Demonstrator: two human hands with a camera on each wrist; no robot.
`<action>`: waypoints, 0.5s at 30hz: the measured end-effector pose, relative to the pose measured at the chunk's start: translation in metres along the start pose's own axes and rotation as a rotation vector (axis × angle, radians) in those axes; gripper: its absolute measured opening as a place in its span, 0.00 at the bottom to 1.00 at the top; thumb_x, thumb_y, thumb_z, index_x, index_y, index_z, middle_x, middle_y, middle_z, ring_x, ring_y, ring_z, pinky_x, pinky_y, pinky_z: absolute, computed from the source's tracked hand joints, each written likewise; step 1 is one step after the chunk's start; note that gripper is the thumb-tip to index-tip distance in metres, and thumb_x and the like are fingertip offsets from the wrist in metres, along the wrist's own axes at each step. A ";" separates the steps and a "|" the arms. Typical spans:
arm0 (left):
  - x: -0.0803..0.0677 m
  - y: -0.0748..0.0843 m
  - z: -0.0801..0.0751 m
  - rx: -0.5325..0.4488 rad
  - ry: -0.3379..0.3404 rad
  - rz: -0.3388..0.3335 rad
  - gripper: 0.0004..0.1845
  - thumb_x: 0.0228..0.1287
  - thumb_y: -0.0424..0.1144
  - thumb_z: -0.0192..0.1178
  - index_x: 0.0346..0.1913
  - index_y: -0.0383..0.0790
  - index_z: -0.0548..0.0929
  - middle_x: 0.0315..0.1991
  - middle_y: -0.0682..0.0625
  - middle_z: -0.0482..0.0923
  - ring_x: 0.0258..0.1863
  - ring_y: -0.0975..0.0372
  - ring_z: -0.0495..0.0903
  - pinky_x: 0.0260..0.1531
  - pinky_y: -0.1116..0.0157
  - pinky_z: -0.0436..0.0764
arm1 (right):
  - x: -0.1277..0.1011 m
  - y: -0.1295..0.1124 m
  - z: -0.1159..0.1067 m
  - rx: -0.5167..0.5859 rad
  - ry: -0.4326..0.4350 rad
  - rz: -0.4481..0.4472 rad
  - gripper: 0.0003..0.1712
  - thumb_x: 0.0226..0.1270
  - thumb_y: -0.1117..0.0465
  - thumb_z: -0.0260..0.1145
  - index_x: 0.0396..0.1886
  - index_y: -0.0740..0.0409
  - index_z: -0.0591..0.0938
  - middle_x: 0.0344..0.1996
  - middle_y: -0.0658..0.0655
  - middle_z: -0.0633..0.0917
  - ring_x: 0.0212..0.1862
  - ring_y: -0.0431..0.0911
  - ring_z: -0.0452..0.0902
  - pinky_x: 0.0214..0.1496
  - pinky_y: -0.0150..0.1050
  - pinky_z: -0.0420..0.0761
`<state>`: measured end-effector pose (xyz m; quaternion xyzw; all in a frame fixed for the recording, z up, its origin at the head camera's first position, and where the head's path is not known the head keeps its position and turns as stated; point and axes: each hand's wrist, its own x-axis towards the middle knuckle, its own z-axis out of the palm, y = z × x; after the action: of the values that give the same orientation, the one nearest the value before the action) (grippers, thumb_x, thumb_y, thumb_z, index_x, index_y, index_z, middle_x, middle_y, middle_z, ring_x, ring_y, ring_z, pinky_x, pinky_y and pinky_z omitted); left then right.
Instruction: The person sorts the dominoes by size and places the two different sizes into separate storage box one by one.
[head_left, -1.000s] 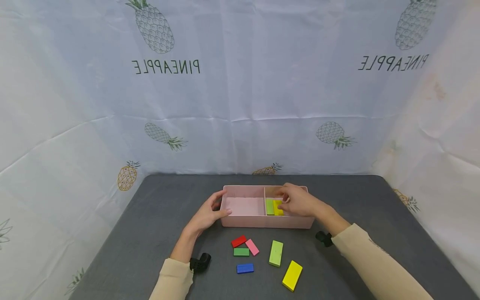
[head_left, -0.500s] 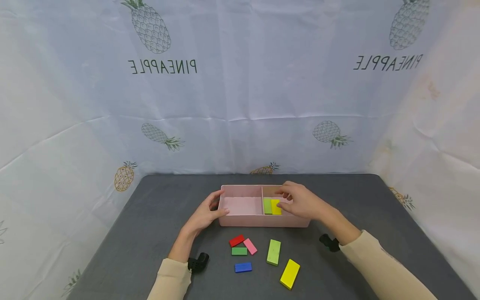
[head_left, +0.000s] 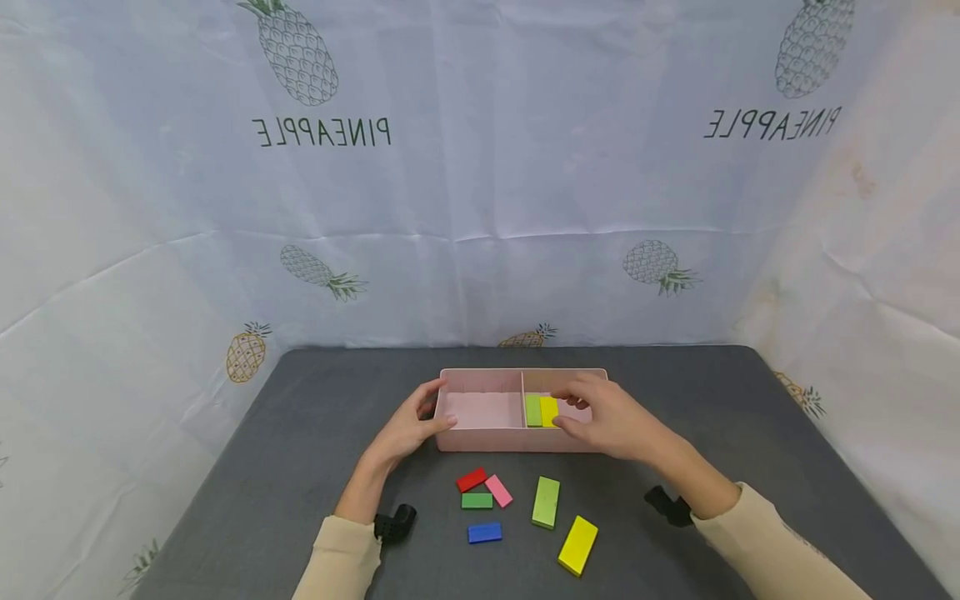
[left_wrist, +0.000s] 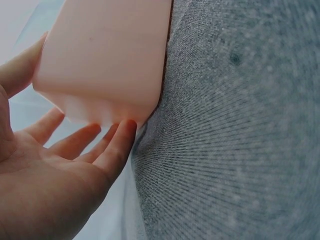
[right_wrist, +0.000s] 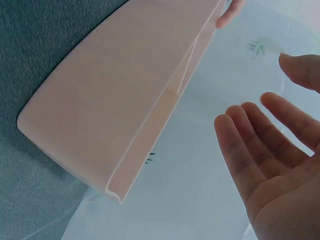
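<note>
A pink two-compartment box stands on the table in the head view. My left hand holds its left end, thumb at the front corner and fingers against the end wall, as the left wrist view also shows. In the right compartment a lime-green block and a yellow block lie side by side. Above that compartment hovers my right hand, fingers loosely bent and thumb apart. The right wrist view shows nothing between these fingers, which are raised off the box.
In front of the box lie a red block, a pink block, a green block and a blue block. Farther right are a larger lime-green block and yellow block. A pineapple-print curtain surrounds the dark table.
My right hand has let go of the yellow block in the right compartment, its fingers have spread, and it has drawn back toward the right. My left hand stays at the box's left end.
</note>
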<state>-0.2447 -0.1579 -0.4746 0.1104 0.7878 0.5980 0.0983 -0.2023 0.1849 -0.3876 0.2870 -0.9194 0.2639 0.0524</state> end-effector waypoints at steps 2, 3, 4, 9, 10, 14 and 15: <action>0.000 0.000 0.000 0.001 0.001 0.000 0.40 0.68 0.35 0.67 0.79 0.41 0.60 0.79 0.39 0.53 0.76 0.40 0.57 0.67 0.39 0.65 | -0.004 -0.002 0.002 0.004 0.007 0.000 0.18 0.65 0.57 0.73 0.53 0.55 0.85 0.45 0.48 0.83 0.43 0.43 0.77 0.48 0.46 0.82; 0.000 0.000 0.000 0.002 0.001 -0.001 0.40 0.68 0.35 0.67 0.79 0.41 0.60 0.79 0.39 0.53 0.76 0.40 0.57 0.67 0.39 0.65 | -0.006 -0.003 0.003 0.005 0.011 -0.001 0.18 0.64 0.57 0.73 0.52 0.55 0.85 0.44 0.48 0.82 0.43 0.43 0.77 0.47 0.45 0.83; 0.000 -0.001 0.000 0.002 0.001 -0.002 0.40 0.68 0.35 0.67 0.79 0.41 0.59 0.79 0.39 0.53 0.76 0.40 0.57 0.67 0.39 0.65 | -0.008 -0.004 0.004 0.005 0.013 -0.003 0.17 0.64 0.57 0.74 0.52 0.55 0.85 0.43 0.47 0.82 0.42 0.42 0.76 0.47 0.45 0.83; 0.000 -0.001 -0.001 0.006 -0.001 -0.006 0.41 0.68 0.36 0.68 0.79 0.41 0.60 0.80 0.39 0.53 0.76 0.40 0.56 0.68 0.39 0.64 | -0.017 -0.008 0.010 -0.019 0.017 -0.029 0.16 0.64 0.57 0.75 0.50 0.54 0.86 0.42 0.45 0.81 0.41 0.41 0.75 0.45 0.41 0.82; 0.000 -0.001 -0.001 0.005 -0.001 -0.005 0.41 0.68 0.36 0.67 0.79 0.41 0.60 0.80 0.39 0.53 0.76 0.40 0.56 0.67 0.39 0.64 | -0.019 -0.009 0.012 -0.029 0.014 -0.032 0.16 0.64 0.56 0.75 0.50 0.53 0.86 0.42 0.45 0.81 0.41 0.42 0.75 0.45 0.40 0.81; 0.000 0.000 0.000 0.000 0.000 -0.001 0.40 0.68 0.35 0.67 0.79 0.41 0.60 0.79 0.40 0.53 0.76 0.40 0.56 0.67 0.39 0.64 | -0.024 -0.011 0.016 -0.055 0.005 -0.043 0.17 0.63 0.55 0.75 0.50 0.55 0.86 0.43 0.47 0.83 0.42 0.44 0.76 0.45 0.39 0.81; 0.000 0.000 0.000 0.002 0.000 0.000 0.40 0.68 0.35 0.67 0.79 0.41 0.60 0.79 0.40 0.53 0.76 0.40 0.56 0.67 0.39 0.64 | -0.026 -0.011 0.017 -0.059 0.002 -0.043 0.18 0.64 0.55 0.75 0.50 0.55 0.86 0.44 0.48 0.83 0.42 0.44 0.76 0.45 0.39 0.81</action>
<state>-0.2451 -0.1578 -0.4746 0.1105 0.7882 0.5974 0.0982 -0.1740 0.1810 -0.4037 0.3050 -0.9202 0.2359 0.0672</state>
